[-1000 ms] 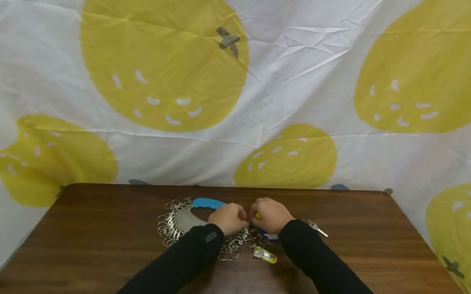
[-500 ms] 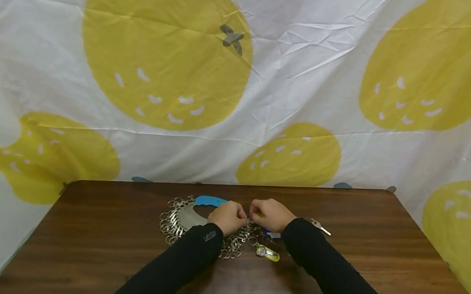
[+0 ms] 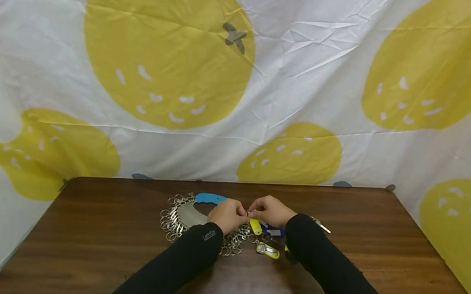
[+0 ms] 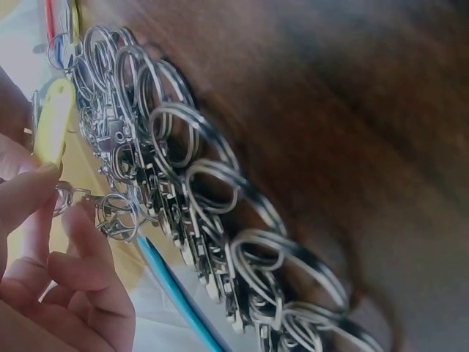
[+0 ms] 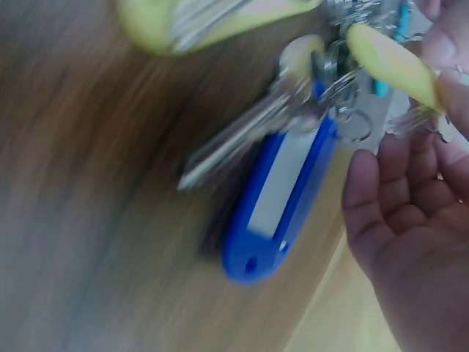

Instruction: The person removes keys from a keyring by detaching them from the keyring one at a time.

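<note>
A crescent metal holder (image 3: 188, 216) with a blue handle (image 3: 209, 198) lies on the table, its curved edge lined with many split rings (image 4: 212, 183). My left hand (image 3: 227, 215) is over its right end, thumb and finger pinching a small metal ring with a clasp (image 4: 73, 194). Against it, my right hand (image 3: 272, 211) pinches one end of a yellow key tag (image 5: 396, 66), which hangs below the fingers. A key (image 5: 238, 136) and a blue key tag (image 5: 275, 198) with a white label lie beneath the right hand. Where the fingertips meet, the exact grip is partly hidden.
Another yellow tag with a key (image 3: 267, 250) lies nearer me, right of the rings. A loose-looking key (image 3: 321, 225) shows beyond the right sleeve. Behind the wooden table (image 3: 110, 250) hangs a white cloth (image 3: 301, 75) printed with yellow fruit.
My right hand has come in to the left until the fingertips of both hands meet. The yellow tag, hidden half a second ago, now hangs in sight. The left hand has barely moved.
</note>
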### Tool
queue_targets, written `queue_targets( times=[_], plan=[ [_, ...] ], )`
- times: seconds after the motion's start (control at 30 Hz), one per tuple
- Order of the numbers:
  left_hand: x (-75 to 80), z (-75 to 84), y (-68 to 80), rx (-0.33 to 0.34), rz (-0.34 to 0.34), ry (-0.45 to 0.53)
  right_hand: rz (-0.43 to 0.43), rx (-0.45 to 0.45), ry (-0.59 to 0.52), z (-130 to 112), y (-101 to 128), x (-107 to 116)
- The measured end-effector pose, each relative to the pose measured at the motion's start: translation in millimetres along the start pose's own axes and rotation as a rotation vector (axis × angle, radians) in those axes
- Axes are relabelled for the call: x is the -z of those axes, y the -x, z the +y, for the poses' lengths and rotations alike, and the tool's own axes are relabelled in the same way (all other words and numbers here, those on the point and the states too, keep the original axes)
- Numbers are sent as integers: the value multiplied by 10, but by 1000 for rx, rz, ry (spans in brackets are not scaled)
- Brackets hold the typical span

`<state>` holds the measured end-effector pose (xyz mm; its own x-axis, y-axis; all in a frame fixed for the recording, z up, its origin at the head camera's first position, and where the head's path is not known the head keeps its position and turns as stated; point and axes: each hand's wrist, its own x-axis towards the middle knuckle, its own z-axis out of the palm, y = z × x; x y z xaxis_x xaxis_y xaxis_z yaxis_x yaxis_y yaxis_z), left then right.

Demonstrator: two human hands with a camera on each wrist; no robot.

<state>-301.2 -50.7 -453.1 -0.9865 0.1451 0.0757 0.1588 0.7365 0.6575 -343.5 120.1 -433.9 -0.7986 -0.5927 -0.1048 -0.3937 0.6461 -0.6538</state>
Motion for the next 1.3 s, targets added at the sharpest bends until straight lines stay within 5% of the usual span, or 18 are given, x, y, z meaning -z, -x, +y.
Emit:
queue_targets(
  times=[0.27,0.53,0.77,1.07,1.3],
  plan=[
    [-4,37,-13,-10,29,2,-1,-67,-230,29,8,22],
    [-2,18,5,26,-7,111,66,9,-66,70,-1,10],
    [-28,-24,-4,1,-40,81,126,65,74,43,63,-47],
    [3,-51,-43,12,17,106,182,90,94,28,88,-79],
    [-28,-61,-35,-1,55,66,146,83,64,54,95,-117]
  ],
)
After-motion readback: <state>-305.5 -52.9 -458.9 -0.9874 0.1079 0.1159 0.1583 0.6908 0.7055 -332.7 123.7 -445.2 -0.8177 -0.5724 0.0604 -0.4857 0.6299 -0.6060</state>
